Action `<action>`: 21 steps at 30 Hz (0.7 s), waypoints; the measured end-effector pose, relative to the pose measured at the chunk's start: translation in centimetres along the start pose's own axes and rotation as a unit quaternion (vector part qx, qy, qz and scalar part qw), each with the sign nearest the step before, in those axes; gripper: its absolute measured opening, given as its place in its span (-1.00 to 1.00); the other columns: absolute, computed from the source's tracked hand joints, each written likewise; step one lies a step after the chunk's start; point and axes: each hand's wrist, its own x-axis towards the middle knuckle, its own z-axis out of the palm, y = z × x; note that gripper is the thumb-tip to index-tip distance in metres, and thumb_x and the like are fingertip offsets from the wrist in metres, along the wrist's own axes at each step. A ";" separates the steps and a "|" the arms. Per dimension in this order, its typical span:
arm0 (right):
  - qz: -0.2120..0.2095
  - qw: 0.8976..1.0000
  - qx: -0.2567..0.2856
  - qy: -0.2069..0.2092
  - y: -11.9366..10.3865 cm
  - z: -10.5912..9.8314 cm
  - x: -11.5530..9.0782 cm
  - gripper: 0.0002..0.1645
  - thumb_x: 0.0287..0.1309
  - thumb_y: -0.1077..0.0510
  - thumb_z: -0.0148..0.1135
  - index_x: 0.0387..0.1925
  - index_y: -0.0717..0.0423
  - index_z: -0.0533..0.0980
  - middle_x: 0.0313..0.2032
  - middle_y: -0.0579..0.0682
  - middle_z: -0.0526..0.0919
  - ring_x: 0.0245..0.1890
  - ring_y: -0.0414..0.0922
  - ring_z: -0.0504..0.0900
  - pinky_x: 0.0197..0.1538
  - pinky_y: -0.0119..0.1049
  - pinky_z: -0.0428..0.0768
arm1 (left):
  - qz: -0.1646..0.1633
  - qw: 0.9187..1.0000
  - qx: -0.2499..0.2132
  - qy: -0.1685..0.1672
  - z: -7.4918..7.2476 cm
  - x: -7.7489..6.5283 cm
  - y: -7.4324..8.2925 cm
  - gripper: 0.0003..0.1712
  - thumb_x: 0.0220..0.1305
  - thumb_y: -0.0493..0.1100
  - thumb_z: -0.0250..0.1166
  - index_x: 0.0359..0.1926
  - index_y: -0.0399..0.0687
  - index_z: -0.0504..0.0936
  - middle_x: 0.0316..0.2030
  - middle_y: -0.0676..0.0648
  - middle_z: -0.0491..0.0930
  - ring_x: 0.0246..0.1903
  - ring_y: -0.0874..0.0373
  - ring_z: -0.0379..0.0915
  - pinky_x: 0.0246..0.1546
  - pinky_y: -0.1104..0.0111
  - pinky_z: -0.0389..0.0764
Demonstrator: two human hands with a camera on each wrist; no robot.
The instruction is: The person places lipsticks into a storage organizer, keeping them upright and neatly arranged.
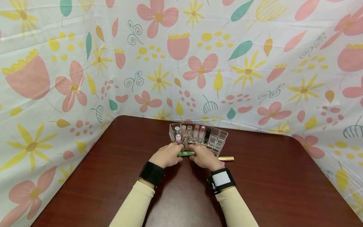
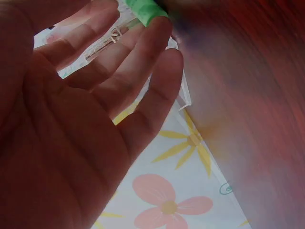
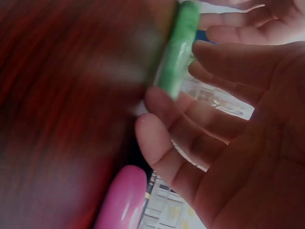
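Note:
Both hands meet in front of a clear cosmetics organizer (image 1: 219,145), with a slim green tube (image 1: 186,154) spanning the gap between them. My left hand (image 1: 168,155) holds the tube's left end in its fingertips. At the other end, my right hand (image 1: 206,156) grips it with bent fingers. Seen from the right wrist, the green tube (image 3: 178,52) is glossy and rounded at its tip, and the left hand (image 3: 274,21) shows beyond it. In the left wrist view only one end of the green tube (image 2: 147,10) shows, at the fingertips.
Several lipsticks stand in the organizer's left and middle slots, including a black tube (image 1: 207,134) and a pink one (image 1: 178,138). A gold tube (image 1: 226,158) lies right of the right hand, near a glossy pink object (image 3: 123,200). Patterned cloth (image 1: 181,63) hangs behind the table (image 1: 269,176).

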 end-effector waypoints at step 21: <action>-0.006 0.998 0.029 -0.052 -0.1 -2.9 -0.7 -0.97 0.28 0.23 0.32 -0.25 0.08 0.64 -0.37 -0.07 0.66 -0.41 -0.20 0.53 -0.27 -0.26 0.53 | 0.033 0.999 0.013 0.029 -0.7 -0.2 0.1 -0.93 0.37 -0.14 0.35 -0.15 0.05 0.67 -0.25 0.05 0.62 -0.36 0.24 0.48 -0.35 0.38 0.52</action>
